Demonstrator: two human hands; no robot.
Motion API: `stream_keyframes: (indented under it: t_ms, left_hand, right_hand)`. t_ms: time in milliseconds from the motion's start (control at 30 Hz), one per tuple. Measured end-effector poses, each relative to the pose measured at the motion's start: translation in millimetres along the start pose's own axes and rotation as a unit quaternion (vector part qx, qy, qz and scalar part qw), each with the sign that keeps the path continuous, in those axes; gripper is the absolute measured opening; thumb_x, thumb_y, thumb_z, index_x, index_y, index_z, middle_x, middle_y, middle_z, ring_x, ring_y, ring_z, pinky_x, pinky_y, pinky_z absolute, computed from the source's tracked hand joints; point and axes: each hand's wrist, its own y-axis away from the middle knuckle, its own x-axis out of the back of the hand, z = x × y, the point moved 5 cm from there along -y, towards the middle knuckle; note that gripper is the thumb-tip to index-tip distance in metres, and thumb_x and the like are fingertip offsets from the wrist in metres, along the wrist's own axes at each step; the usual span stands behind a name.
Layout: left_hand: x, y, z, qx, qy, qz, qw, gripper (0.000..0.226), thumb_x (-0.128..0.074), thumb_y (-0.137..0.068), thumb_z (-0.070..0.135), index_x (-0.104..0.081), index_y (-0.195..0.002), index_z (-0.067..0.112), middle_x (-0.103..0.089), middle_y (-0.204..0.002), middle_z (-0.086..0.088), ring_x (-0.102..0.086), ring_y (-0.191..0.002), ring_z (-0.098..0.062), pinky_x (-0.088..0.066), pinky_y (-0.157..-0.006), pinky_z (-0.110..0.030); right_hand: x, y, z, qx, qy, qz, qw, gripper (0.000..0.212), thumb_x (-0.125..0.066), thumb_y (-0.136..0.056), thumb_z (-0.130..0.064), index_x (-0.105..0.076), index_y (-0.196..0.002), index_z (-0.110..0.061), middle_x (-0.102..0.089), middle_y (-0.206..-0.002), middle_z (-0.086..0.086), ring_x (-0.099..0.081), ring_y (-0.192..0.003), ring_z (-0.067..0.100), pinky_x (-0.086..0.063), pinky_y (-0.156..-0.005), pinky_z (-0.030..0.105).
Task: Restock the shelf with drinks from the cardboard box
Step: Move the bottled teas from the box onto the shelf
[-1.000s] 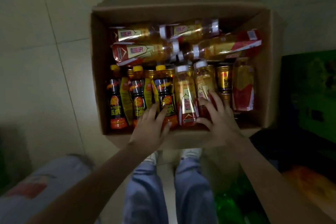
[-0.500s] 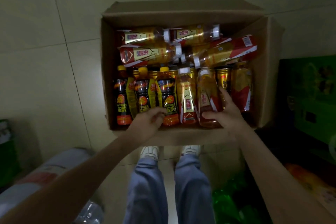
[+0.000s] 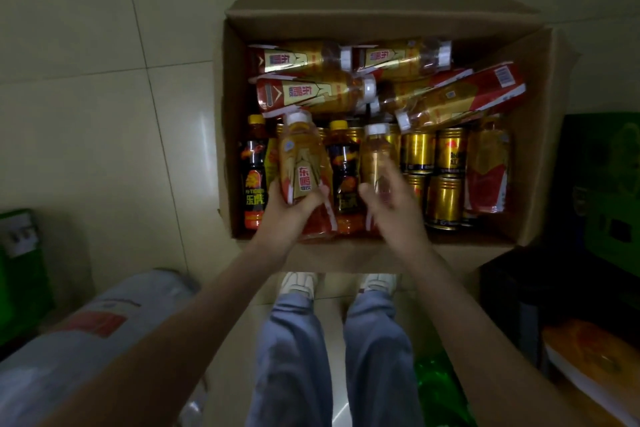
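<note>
Pick step, above the cardboard box [image 3: 381,12]: your left hand [image 3: 289,210] grips one white-capped bottle [image 3: 303,163], your right hand [image 3: 393,206] wraps a second bottle [image 3: 375,152]; next, lift both clear, carry to shelf.

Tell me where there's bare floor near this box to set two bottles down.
Widest free patch: the floor tiles left of the cardboard box, up to the wrapped pack nearer you. Tiles beyond the box's far flap are bare too. Crowded: the box itself, packed with bottles and gold cans, and its right side, where a green crate sits close.
</note>
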Motion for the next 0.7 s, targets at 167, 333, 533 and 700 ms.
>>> stream_keyframes:
  t_ms: [167, 333, 533, 700]
  left_hand:
    - [41.3, -10.0, -2.8, -0.057, -0.073, 0.008, 0.996, 0.066, -0.072, -0.082, 0.029, -0.034, -0.135, 0.025, -0.058, -0.114, 0.01, -0.059, -0.105, -0.01, -0.052, -0.084, -0.028]
    - [63.7, -6.6, -6.3, -0.082, -0.192, 0.029, 0.977, 0.071, -0.075, -0.078, 0.034, -0.036, -0.136, 0.023, -0.058, -0.115, 0.008, -0.058, -0.102, -0.012, -0.048, -0.072, -0.017]
    - [68.3, 35.4, 31.4, -0.074, -0.2, 0.026, 0.977, 0.053, -0.076, -0.078, 0.03, -0.046, -0.121, 0.024, -0.061, -0.101, 0.011, -0.062, -0.093, -0.011, -0.045, -0.063, -0.014]
    - [62.1, 99.8, 87.8, -0.093, -0.227, -0.019, 0.969, 0.053, -0.075, -0.077, 0.038, -0.041, -0.118, 0.038, -0.062, -0.109, 0.01, -0.062, -0.094, -0.011, -0.053, -0.077, -0.029]
  right_hand:
    - [-9.3, -18.9, 32.4, 0.003, 0.193, -0.022, 0.981, 0.096, -0.065, -0.088, -0.033, 0.009, -0.148, -0.045, 0.015, -0.16, 0.006, -0.003, -0.146, 0.038, -0.024, -0.11, 0.06]
    - [-1.7, -34.8, 38.8, 0.0, 0.181, -0.045, 0.982, 0.109, -0.068, -0.087, -0.022, 0.022, -0.137, -0.057, 0.007, -0.16, 0.011, -0.016, -0.144, 0.038, -0.029, -0.107, 0.062]
    - [34.9, -3.7, 6.5, 0.016, 0.245, 0.001, 0.969, 0.113, -0.067, -0.087, -0.016, 0.025, -0.129, -0.069, -0.016, -0.152, 0.017, -0.045, -0.122, 0.049, -0.046, -0.093, 0.062]
    - [89.1, 90.8, -47.8, 0.054, 0.262, 0.014, 0.963, 0.099, -0.064, -0.089, -0.02, 0.01, -0.145, -0.053, -0.01, -0.156, 0.009, -0.03, -0.135, 0.041, -0.039, -0.103, 0.053]
